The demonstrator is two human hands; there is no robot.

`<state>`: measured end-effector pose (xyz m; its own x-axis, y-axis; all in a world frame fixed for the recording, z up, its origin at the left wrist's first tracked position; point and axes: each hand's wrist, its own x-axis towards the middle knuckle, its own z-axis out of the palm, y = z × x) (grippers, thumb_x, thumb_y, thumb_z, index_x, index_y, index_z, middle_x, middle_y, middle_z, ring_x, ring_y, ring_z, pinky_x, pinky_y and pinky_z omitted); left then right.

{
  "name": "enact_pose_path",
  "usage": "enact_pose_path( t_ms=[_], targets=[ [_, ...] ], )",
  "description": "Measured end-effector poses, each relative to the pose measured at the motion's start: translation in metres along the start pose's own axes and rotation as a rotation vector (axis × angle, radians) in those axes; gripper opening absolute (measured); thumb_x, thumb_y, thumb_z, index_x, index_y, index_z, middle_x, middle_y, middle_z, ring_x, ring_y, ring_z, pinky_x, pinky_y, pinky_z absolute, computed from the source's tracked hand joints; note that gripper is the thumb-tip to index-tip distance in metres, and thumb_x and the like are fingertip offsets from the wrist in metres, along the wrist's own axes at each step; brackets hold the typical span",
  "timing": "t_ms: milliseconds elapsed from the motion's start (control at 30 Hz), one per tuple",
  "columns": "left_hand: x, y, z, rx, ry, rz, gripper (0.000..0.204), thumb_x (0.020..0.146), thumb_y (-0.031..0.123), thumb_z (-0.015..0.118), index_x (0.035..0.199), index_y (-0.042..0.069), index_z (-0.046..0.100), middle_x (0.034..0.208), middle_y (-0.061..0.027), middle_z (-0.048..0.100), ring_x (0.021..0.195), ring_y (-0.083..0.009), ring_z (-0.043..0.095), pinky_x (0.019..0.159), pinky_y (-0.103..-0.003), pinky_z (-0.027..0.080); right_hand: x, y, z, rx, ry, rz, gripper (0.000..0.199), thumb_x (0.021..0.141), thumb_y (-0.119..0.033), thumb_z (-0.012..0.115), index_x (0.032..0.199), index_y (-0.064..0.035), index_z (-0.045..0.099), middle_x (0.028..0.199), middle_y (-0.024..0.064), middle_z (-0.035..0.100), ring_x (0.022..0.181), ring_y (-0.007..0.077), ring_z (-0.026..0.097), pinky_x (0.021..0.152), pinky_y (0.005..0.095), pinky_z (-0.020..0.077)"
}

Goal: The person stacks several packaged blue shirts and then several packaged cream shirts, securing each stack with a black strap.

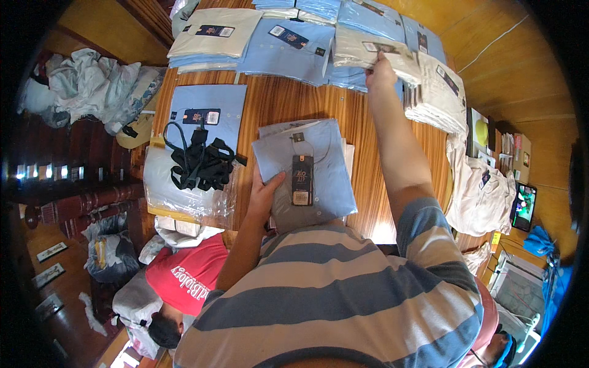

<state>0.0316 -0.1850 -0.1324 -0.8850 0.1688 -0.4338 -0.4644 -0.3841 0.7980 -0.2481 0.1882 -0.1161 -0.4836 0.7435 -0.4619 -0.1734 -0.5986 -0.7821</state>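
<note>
My left hand (265,193) grips the left edge of a folded light-blue shirt (331,178) close to my body, thumb on top. A dark hang tag lies on the front of this shirt, and more folded pieces show under it. At the far right of the table, my right arm is stretched out. There my right hand (383,75) is closed on the near edge of a folded beige shirt (353,52) in clear plastic, which lies tilted over a blue stack. Its tag is partly covered by my fingers.
Stacks of folded blue shirts (270,58) and beige shirts (221,30) line the table's far side. At left, black straps (202,162) lie on clear plastic bags (165,184). Loose beige garments (481,196) hang at the right edge. People sit low at left and right.
</note>
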Motion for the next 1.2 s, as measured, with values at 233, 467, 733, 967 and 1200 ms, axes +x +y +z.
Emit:
enact_pose_path(
  t_ms=[233, 467, 733, 967, 1200],
  targets=[
    [0.001, -0.004, 0.005, 0.039, -0.001, 0.044, 0.073, 0.095, 0.004, 0.072, 0.158, 0.006, 0.036, 0.141, -0.0117, 0.060, 0.127, -0.0252, 0.059, 0.108, -0.038, 0.047, -0.128, -0.133, -0.090, -0.146, -0.413, -0.339, 0.055, 0.096, -0.004, 0.074, 0.144, 0.0072, 0.050, 0.142, 0.0178, 0.062, 0.128, 0.0286, 0.063, 0.106, 0.0414, 0.0539],
    [-0.008, 0.030, 0.033, 0.073, 0.046, 0.076, 0.074, 0.096, -0.001, 0.069, 0.160, 0.007, 0.034, 0.142, -0.0132, 0.060, 0.127, -0.0275, 0.059, 0.110, -0.041, 0.047, -0.204, -0.165, -0.319, -0.206, -0.334, -0.057, 0.051, 0.098, -0.017, 0.064, 0.144, 0.0021, 0.052, 0.129, 0.0144, 0.069, 0.113, 0.0255, 0.070, 0.098, 0.0404, 0.0582],
    [0.025, 0.071, 0.059, -0.101, 0.026, 0.166, 0.061, 0.098, 0.010, 0.070, 0.153, 0.005, 0.043, 0.138, -0.0118, 0.063, 0.127, -0.0281, 0.061, 0.108, -0.044, 0.050, -0.241, -0.067, -0.450, -0.094, -0.111, 0.336, 0.052, 0.099, -0.025, 0.068, 0.143, -0.0021, 0.052, 0.127, 0.0172, 0.069, 0.112, 0.0332, 0.070, 0.096, 0.0506, 0.0586],
    [0.076, 0.054, 0.150, -0.312, 0.011, 0.169, 0.051, 0.101, 0.012, 0.065, 0.149, 0.006, 0.050, 0.145, -0.0100, 0.060, 0.133, -0.0309, 0.058, 0.113, -0.048, 0.046, -0.212, -0.057, -0.475, -0.397, -0.153, 0.222, 0.056, 0.100, -0.024, 0.068, 0.147, -0.0071, 0.043, 0.134, 0.0171, 0.064, 0.117, 0.0336, 0.068, 0.096, 0.0558, 0.0581],
    [0.169, 0.009, 0.276, -0.510, 0.142, 0.133, 0.072, 0.100, 0.004, 0.061, 0.162, 0.015, 0.025, 0.155, -0.0131, 0.049, 0.136, -0.0342, 0.054, 0.113, -0.052, 0.047, -0.203, -0.060, -0.480, -0.342, -0.270, 0.186, 0.044, 0.104, -0.017, 0.065, 0.141, -0.0002, 0.052, 0.129, 0.0141, 0.069, 0.110, 0.0274, 0.071, 0.092, 0.0455, 0.0603]
  ],
)
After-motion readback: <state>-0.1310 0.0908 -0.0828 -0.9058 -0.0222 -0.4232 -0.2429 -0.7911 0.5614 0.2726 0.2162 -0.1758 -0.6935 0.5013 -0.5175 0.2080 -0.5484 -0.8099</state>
